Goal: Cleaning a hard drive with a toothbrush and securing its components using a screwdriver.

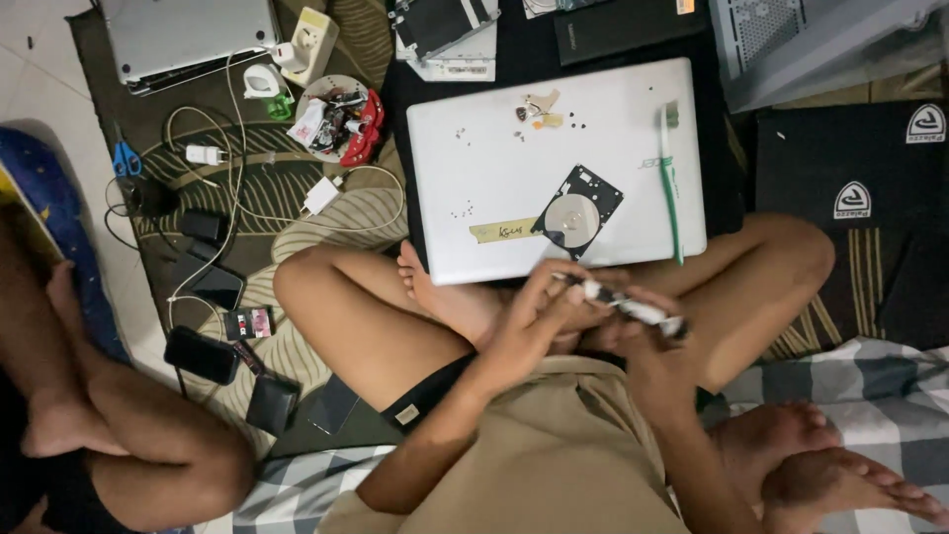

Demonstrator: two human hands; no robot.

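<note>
I sit cross-legged with a closed white laptop [494, 168] lying in front of my knees. On its lid rest an opened hard disk drive [576, 213] with a shiny platter, a strip of tan tape [502, 231], a green-and-white toothbrush [671, 188] and several tiny screws. My left hand [539, 307] and my right hand [643, 331] meet over my lap, both gripping a small black-and-white tool or tube [633, 309]. What the object is exactly stays unclear behind my fingers.
On the patterned mat at left lie white chargers and cables [237, 178], a round dish of small parts [338, 119], blue scissors [125, 158], phones [203, 354] and a grey laptop [188, 40]. Another person's bare legs [109, 425] are at far left, feet [830, 465] at lower right.
</note>
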